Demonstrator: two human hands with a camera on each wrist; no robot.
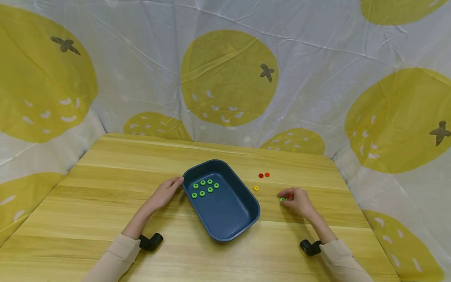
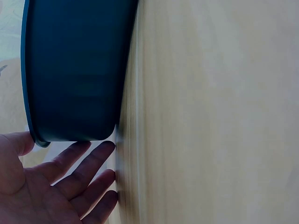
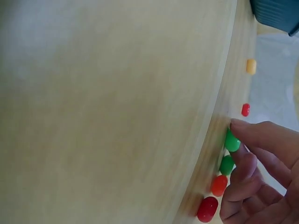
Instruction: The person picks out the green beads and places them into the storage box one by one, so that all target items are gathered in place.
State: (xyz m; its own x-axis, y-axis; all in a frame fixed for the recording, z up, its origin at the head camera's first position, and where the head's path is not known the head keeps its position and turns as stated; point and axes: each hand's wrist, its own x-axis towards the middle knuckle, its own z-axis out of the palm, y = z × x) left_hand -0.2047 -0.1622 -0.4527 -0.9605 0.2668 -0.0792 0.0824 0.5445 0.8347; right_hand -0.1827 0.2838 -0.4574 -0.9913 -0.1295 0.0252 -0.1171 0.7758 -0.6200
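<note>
A dark blue rectangular tray [image 1: 229, 213] stands at an angle on the table, with several green ring-shaped beads [image 1: 202, 193] grouped at its far left end. At that end is my left hand [image 1: 168, 192]; its thumb touches the rim and its extended fingertips rest against the outer wall [image 2: 74, 84]. Right of the tray, my right hand [image 1: 297, 201] pinches a green bead [image 3: 232, 141] between thumb and index finger, close over the table. Beside those fingers lie another green bead [image 3: 227, 164], an orange bead [image 3: 219, 185] and a red bead [image 3: 208, 209].
Between tray and right hand lie a yellow bead [image 1: 256, 188], a dark red bead [image 1: 261, 176] and an orange-red bead [image 1: 267, 174]. The wooden table [image 1: 105, 188] ends at a fruit-patterned cloth [image 1: 229, 78] behind and at both sides.
</note>
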